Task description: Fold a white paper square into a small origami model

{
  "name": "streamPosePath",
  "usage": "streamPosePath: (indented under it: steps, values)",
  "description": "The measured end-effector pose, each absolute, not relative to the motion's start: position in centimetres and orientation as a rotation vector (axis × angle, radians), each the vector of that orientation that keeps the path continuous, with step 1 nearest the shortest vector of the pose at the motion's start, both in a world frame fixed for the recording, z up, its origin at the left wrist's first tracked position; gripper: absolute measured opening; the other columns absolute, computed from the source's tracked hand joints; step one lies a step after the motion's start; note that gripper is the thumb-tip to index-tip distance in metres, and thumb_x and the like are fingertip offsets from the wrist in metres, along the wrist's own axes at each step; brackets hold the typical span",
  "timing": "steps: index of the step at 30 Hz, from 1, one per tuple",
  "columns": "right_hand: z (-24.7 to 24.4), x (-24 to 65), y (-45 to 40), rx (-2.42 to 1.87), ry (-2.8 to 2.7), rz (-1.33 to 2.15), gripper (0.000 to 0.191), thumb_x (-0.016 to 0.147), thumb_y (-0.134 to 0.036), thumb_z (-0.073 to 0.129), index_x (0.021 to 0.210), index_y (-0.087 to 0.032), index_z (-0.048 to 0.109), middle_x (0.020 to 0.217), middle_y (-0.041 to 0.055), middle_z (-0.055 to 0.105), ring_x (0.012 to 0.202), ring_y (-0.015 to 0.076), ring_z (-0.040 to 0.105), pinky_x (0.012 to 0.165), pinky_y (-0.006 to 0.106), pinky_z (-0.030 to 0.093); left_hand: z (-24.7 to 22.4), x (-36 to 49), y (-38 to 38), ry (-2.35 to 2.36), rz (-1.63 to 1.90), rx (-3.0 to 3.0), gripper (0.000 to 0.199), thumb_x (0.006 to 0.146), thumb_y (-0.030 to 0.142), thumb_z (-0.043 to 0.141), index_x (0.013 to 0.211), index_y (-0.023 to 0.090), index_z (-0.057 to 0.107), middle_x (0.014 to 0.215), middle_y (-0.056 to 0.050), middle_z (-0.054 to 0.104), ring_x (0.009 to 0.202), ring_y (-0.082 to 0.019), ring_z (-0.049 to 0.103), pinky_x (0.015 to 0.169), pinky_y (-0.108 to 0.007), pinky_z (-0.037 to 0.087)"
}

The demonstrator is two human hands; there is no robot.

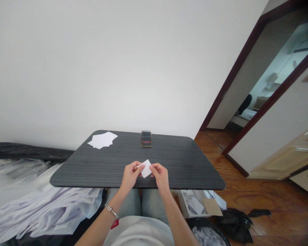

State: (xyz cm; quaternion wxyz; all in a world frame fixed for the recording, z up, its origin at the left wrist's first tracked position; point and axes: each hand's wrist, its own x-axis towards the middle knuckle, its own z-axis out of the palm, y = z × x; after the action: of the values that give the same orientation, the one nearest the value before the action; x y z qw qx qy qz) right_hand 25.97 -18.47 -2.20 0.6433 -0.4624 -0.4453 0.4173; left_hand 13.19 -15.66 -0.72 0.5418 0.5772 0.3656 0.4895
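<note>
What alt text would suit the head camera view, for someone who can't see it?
A person's left hand and right hand together hold a small white paper above the near edge of a dark table. Loose white sheets lie at the table's far left, and a small dark object sits at its far middle, before a pale wall.

Left hand [130, 173] and right hand [161, 173] face each other, just apart.
Both pinch, thumbs [153, 168] uppermost and turned inward; bare forearms [179, 220] converge from below.
</note>
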Motion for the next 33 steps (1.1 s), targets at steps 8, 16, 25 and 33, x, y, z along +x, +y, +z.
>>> streamPosePath:
  steps: [8, 16, 25, 33]
  values:
    - [-2.13, 26.29, -18.47, -1.060, -1.065, 0.982, 0.019, 0.067, -0.030, 0.062, 0.058, -0.016, 0.054, 0.050, -0.0034, 0.051, 0.046, 0.0084, 0.042, 0.043, 0.019, 0.032, -1.27, 13.35, -15.43, 0.881, 1.145, 1.425, 0.027, 0.072, 0.038, 0.055, 0.070, 0.011, 0.060, 0.050, 0.002, 0.055, 0.042, -0.008, 0.046, 0.041, -0.017, 0.036]
    - [-1.85, 26.60, -18.09, -1.056, -1.068, 1.059, 0.021, 0.066, -0.034, 0.062, 0.060, -0.015, 0.057, 0.049, -0.0036, 0.051, 0.044, 0.0083, 0.041, 0.044, 0.020, 0.031, -1.14, 13.24, -15.71, 0.946, 1.094, 1.557, 0.030, 0.074, 0.040, 0.053, 0.070, 0.012, 0.062, 0.049, 0.003, 0.049, 0.038, -0.006, 0.041, 0.034, -0.016, 0.032]
    - [-2.06, 26.23, -18.14, -1.113, -0.923, 1.017, 0.028, 0.064, -0.038, 0.064, 0.053, -0.017, 0.048, 0.044, -0.0053, 0.047, 0.039, 0.0080, 0.039, 0.037, 0.019, 0.027, -1.61, 13.36, -15.56, 0.841, 0.914, 1.456, 0.030, 0.065, 0.040, 0.062, 0.071, 0.010, 0.065, 0.053, -0.003, 0.060, 0.041, -0.009, 0.048, 0.034, -0.016, 0.035]
    - [-2.56, 26.43, -17.77, -1.057, -0.885, 1.143, 0.031, 0.065, -0.039, 0.062, 0.052, -0.017, 0.044, 0.042, -0.0056, 0.048, 0.036, 0.0074, 0.041, 0.035, 0.018, 0.027, -1.65, 13.56, -15.55, 0.800, 0.831, 1.435, 0.041, 0.072, 0.047, 0.050, 0.063, 0.009, 0.064, 0.051, -0.006, 0.062, 0.042, -0.011, 0.053, 0.034, -0.016, 0.036]
